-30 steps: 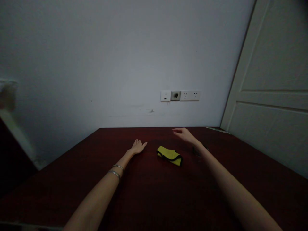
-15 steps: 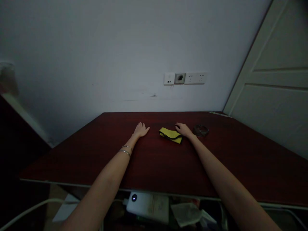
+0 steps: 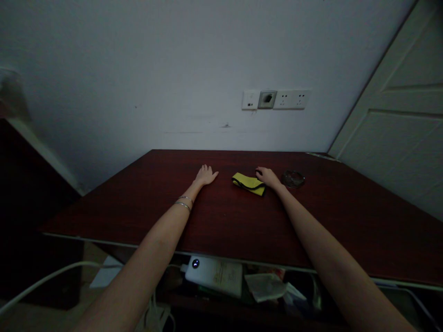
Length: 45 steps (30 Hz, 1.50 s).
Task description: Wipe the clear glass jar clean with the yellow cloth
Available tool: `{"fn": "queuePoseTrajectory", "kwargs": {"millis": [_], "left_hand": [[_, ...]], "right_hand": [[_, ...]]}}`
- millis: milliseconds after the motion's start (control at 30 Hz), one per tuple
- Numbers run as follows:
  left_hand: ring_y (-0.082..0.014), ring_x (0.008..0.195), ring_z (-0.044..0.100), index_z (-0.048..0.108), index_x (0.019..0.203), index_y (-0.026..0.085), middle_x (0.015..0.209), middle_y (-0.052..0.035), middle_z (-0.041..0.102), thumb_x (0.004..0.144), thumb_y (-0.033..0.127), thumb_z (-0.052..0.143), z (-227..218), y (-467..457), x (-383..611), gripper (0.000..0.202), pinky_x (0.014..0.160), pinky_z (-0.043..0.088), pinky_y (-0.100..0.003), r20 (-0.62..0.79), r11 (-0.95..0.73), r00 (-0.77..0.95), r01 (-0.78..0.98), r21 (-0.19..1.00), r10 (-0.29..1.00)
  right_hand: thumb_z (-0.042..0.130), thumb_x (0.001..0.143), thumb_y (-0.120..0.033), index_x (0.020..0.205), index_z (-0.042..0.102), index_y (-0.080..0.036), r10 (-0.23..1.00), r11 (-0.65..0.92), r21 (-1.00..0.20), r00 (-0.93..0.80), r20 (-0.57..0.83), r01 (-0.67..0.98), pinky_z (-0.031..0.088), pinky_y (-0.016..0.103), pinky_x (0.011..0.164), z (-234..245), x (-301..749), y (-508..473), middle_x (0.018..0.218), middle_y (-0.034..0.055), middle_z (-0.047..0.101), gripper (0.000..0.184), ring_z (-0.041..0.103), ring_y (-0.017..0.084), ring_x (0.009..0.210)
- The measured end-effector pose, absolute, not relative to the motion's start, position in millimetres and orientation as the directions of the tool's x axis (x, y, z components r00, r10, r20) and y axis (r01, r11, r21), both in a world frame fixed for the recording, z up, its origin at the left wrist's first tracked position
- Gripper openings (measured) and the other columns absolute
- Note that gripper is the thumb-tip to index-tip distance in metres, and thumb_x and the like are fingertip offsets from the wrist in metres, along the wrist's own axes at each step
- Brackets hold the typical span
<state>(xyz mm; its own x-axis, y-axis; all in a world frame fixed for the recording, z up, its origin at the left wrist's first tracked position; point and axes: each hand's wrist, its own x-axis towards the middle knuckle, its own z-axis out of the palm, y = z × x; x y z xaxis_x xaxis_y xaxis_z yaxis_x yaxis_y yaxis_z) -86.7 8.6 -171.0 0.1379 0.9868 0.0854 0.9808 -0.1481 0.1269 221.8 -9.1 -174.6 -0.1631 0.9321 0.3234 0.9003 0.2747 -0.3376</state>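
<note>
A folded yellow cloth with a dark edge [image 3: 249, 183] lies on the dark red table [image 3: 221, 216], far from me. My left hand [image 3: 205, 175] rests flat on the tabletop to the cloth's left, fingers stretched out, holding nothing. My right hand [image 3: 267, 177] lies on the table at the cloth's right end, fingers extended and touching or nearly touching it. Two thin bracelets [image 3: 184, 203] circle my left wrist.
A small dark glassy object [image 3: 293, 179] sits just right of my right hand. Wall sockets [image 3: 276, 99] are above the table, a white door [image 3: 398, 124] at right. Under the front edge are a white device [image 3: 214, 275], papers and a white cable [image 3: 44, 282].
My right hand came down from above the table to the cloth's right end. The view pulled back, so the table's front edge and the things beneath it now show.
</note>
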Motion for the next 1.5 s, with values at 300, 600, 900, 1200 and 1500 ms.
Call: {"fn": "queuePoseTrajectory", "kwargs": {"millis": [300,600,900,1200,1500], "left_hand": [[-0.0353,0.143,0.013,0.033,0.14,0.003,0.152,-0.0225,0.023,0.09,0.048,0.035,-172,7,-84,0.067,0.114,0.018,-0.047,0.142,-0.165,0.136,0.961,0.22,0.98],[-0.0292,0.139,0.029,0.032,0.14,0.004,0.147,-0.0215,0.036,0.094,0.049,0.023,-134,17,-29,0.065,0.111,0.026,-0.041,0.245,-0.262,0.168,0.867,0.424,0.955],[-0.0288,0.139,0.03,0.037,0.14,0.011,0.149,-0.0148,0.035,0.069,0.071,0.056,-100,2,95,0.094,0.111,0.029,-0.034,0.099,-0.604,0.643,0.642,0.472,0.76],[-0.0354,0.143,0.015,0.026,0.145,0.014,0.154,-0.0174,0.021,0.058,0.07,0.066,-120,7,169,0.111,0.113,0.024,-0.045,-0.067,-0.638,0.743,0.614,0.464,0.666],[-0.0326,0.136,0.032,0.048,0.133,0.019,0.141,-0.0101,0.047,0.063,0.06,0.069,-141,21,182,0.084,0.111,0.029,-0.04,-0.009,-0.679,0.781,0.547,0.49,0.624]], "right_hand": [[0.054,0.09,-0.033,0.115,0.057,-0.017,0.905,0.272,-0.396,-0.092,0.416,0.877,0.051,0.041,0.086,-145,223,-20,0.117,0.0082,0.06,0.029,0.061,0.019,0.1],[0.052,0.084,-0.03,0.127,0.056,-0.017,0.736,0.435,-0.367,-0.09,0.671,0.822,0.044,0.044,0.1,-71,281,-77,0.122,0.0117,0.064,0.045,0.06,0.025,0.114],[0.074,0.066,-0.047,0.139,0.038,-0.026,0.856,0.322,-0.731,0.145,0.497,0.602,0.043,0.051,0.102,-108,377,-120,0.137,0.0122,0.051,0.084,0.049,0.031,0.127],[0.08,0.058,-0.043,0.145,0.026,-0.024,0.962,0.185,-0.757,0.042,0.27,0.626,0.035,0.05,0.109,-141,405,-113,0.138,0.0153,0.05,0.105,0.047,0.031,0.128],[0.083,0.055,-0.04,0.144,0.03,-0.02,0.967,0.169,-0.79,0.054,0.247,0.589,0.036,0.048,0.108,-158,394,-84,0.134,0.016,0.055,0.106,0.051,0.03,0.125]]}}
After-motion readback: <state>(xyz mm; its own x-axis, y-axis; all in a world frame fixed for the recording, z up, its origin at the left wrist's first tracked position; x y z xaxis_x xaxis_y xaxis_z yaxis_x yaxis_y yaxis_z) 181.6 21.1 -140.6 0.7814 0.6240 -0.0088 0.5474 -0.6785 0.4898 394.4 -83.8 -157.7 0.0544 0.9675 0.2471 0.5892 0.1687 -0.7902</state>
